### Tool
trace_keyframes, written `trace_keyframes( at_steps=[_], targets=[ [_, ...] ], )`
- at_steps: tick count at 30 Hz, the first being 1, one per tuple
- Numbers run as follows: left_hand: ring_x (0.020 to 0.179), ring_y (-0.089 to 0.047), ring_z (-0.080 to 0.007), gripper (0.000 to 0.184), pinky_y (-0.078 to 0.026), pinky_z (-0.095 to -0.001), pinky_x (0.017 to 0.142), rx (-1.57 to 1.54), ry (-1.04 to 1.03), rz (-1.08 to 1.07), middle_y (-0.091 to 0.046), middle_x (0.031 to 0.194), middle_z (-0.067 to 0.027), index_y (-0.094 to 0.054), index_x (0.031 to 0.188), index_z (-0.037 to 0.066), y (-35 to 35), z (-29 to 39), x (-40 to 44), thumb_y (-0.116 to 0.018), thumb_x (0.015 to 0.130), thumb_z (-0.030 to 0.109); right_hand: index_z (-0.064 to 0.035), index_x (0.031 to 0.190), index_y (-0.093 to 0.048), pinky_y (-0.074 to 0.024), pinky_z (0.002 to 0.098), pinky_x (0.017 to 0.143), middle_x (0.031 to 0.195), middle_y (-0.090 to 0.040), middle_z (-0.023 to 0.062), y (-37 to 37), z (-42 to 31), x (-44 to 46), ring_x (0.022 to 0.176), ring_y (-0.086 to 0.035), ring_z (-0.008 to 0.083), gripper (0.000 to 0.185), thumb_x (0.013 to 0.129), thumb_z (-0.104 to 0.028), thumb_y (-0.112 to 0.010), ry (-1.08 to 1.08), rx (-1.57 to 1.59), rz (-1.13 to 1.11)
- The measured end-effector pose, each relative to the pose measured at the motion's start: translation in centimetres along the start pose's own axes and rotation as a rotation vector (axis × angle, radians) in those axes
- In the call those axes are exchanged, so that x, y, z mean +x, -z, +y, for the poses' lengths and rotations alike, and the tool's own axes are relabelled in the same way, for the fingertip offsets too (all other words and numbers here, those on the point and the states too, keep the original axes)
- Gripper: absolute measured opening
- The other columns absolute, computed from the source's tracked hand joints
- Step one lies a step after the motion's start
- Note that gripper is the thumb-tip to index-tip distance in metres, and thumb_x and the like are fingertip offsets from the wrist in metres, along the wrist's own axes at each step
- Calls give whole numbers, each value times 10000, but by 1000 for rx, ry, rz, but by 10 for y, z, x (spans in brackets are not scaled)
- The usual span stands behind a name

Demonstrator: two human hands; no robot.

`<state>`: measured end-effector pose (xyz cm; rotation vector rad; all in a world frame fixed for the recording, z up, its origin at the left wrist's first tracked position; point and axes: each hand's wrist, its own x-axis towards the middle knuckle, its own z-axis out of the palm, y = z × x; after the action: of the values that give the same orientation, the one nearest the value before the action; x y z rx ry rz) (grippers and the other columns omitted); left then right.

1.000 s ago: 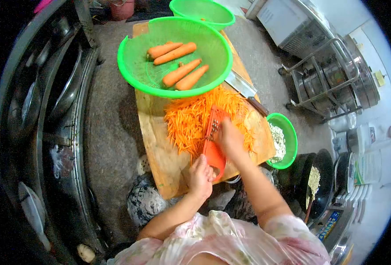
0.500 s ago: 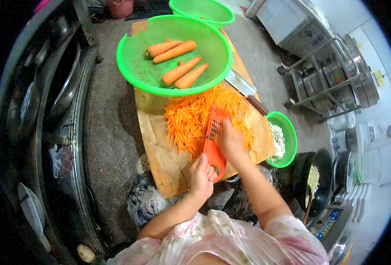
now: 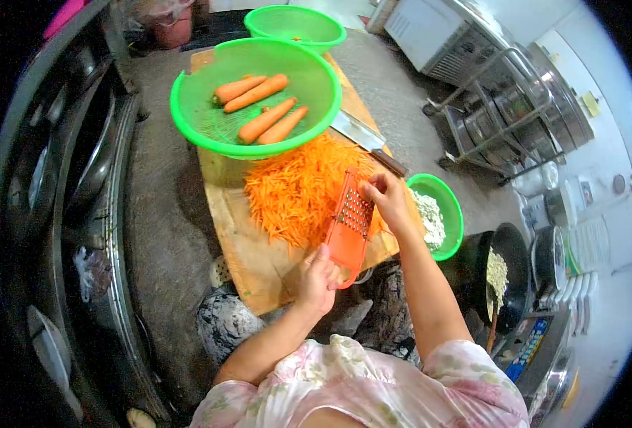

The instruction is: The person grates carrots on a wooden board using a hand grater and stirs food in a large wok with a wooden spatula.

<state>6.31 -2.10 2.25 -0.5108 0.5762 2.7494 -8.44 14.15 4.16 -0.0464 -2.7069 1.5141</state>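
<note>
Orange grater [image 3: 347,242] clenched by the left hand [image 3: 318,284]; toward one o'clock, the right hand [image 3: 388,197], fingers pinching an apparent carrot stub [image 3: 363,189] — so short, slipping could scrape knuckles.

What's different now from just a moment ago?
The right hand has moved from over the teeth of the grater to its right edge, so more teeth show; whether it let anything go is unclear. The view shifted too. The left hand still grips the grater's near end; the carrots, bowl and knife stayed put.
</note>
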Motion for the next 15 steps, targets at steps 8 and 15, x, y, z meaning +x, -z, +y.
trace_keyframes(
  at_steps=[8, 15],
  targets=[
    [374, -230, -63, 267, -232, -220, 362, -23, 128, 9, -245, 487, 55, -415, 722, 125, 0, -20, 1, -453, 900, 320, -1, 845, -544, -440, 254, 592, 761, -572, 32, 14, 67, -38, 676, -518, 101, 114, 795, -86, -600, -92, 105, 223],
    [365, -239, -60, 259, -232, -221, 364, 9, 117, 98, -245, 473, 58, -441, 752, 132, 2, -21, 6, -454, 894, 349, -29, 868, -530, -441, 354, 644, 811, -550, 140, 7, 30, -88, 729, -545, 289, 127, 775, -93, -587, 129, -229, 166]
  ],
)
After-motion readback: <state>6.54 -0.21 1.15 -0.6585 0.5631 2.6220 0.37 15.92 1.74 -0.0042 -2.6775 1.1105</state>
